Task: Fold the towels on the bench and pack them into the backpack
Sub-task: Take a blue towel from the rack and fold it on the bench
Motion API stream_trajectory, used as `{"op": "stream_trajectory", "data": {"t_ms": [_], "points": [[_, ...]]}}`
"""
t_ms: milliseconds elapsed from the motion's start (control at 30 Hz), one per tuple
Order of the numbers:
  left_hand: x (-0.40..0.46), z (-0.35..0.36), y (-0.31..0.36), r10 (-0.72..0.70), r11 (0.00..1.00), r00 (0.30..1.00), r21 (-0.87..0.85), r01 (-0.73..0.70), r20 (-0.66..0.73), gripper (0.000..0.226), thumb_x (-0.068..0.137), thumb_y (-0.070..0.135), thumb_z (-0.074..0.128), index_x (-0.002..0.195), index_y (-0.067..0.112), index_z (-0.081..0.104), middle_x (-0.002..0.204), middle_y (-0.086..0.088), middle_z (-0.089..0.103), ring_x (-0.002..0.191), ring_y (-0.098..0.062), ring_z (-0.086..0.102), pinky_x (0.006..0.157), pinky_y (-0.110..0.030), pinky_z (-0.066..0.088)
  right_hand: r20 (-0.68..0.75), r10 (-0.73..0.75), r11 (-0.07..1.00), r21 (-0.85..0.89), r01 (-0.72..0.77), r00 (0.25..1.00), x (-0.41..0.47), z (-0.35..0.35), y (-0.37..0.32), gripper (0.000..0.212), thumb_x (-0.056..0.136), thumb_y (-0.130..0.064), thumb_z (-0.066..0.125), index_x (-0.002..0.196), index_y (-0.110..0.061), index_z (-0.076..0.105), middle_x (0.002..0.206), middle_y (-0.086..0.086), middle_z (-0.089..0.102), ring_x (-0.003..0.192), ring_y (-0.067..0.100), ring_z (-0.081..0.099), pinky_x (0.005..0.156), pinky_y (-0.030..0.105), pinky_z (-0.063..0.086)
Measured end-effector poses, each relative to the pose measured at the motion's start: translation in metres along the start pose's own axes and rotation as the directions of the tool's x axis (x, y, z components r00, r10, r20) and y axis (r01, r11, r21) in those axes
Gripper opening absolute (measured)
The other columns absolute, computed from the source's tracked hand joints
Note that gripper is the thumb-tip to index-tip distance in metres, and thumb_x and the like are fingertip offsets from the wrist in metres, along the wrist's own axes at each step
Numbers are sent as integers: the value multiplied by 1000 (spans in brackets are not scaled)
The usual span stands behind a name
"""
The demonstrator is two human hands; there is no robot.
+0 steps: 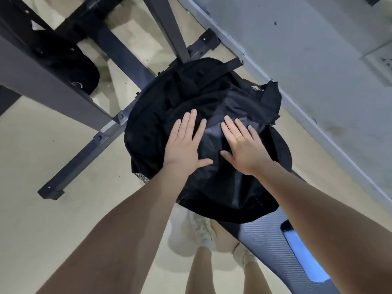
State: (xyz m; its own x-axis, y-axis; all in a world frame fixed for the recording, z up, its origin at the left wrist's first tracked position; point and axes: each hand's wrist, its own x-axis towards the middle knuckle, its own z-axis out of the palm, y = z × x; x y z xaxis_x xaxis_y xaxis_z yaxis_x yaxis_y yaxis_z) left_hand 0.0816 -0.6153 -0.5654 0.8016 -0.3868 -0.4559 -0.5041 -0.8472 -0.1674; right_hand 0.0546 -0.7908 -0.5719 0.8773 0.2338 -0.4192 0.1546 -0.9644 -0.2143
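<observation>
Two hands lie flat, fingers spread and holding nothing, on the black backpack (212,128): the left hand (185,143) on its left half, the right hand (244,145) on its right. The backpack sits on the desk (267,234), looking soft, crumpled and dark. No towels show, so packing seems finished; next likely comes pressing it down and closing it

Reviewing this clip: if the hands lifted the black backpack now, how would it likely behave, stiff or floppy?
Probably floppy: the black backpack lies slumped and creased on the bench, with a loose flap at its far edge. It likely gives under pressure, since the left hand and right hand rest flat on wrinkled fabric. Its sheen suggests it may be somewhat slippery.
</observation>
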Motion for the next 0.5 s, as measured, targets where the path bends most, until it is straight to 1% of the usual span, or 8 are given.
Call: {"op": "stream_trajectory", "data": {"t_ms": [67,133,200,267,300,367,433,500], "points": [[3,7,5,-14,1000,1000,24,14,6,105,78,77,28,142,13,-25,151,-17,-26,142,-28,-18,114,-40,-10,126,35,999,-29,-31,991,8,8,1,86,90,-51,46,148,-19,-8,157,-2,-15,146,19,-6,117,40,2],[7,16,9,-38,998,999,50,38,-5,104,79,76,29,141,12,-25,151,-17,-25,142,-29,-18,114,-40,-10,154,39,997,-74,-28,987,16,14,0,90,88,-55,46,147,-20,-13,155,-3,-21,145,17,-9,117,39,1],[10,22,14,-68,994,997,79,70,-27,104,80,74,30,141,10,-25,152,-18,-22,142,-30,-15,114,-42,-8,165,43,997,-67,-33,985,20,18,0,89,88,-53,47,148,-20,-11,156,-2,-21,145,17,-9,117,40,0],[12,23,19,-105,988,994,112,107,-24,105,80,74,31,141,10,-25,152,-18,-21,142,-30,-14,114,-42,-7,125,10,1000,0,-10,992,19,18,5,80,90,-42,51,149,-19,3,158,1,-10,146,19,-1,117,42,5],[11,20,23,-126,985,992,121,126,-7,105,80,73,33,141,10,-25,152,-18,-21,142,-30,-14,115,-43,-7,77,-30,998,60,26,997,14,13,8,70,90,-33,53,148,-15,18,158,6,2,146,23,10,116,44,12],[7,9,30,-166,981,986,105,162,23,105,82,70,38,141,10,-24,152,-19,-22,142,-30,-15,115,-43,-7,-91,-101,982,149,114,991,-7,5,17,50,86,-20,51,134,-6,46,149,16,32,134,33,38,107,47,34],[-1,-2,38,-184,980,983,73,183,14,101,85,62,44,143,8,-20,152,-20,-21,143,-31,-13,115,-42,-6,-204,-65,974,198,107,977,-41,0,27,42,82,-14,50,121,-1,56,138,20,48,121,36,52,94,44,45],[-13,-12,48,-165,984,985,54,167,-40,93,89,52,46,144,7,-15,153,-19,-17,143,-30,-9,116,-41,-3,-227,45,964,266,18,973,-80,0,38,39,79,-11,54,116,1,58,132,22,52,117,39,54,91,44,47]]}}
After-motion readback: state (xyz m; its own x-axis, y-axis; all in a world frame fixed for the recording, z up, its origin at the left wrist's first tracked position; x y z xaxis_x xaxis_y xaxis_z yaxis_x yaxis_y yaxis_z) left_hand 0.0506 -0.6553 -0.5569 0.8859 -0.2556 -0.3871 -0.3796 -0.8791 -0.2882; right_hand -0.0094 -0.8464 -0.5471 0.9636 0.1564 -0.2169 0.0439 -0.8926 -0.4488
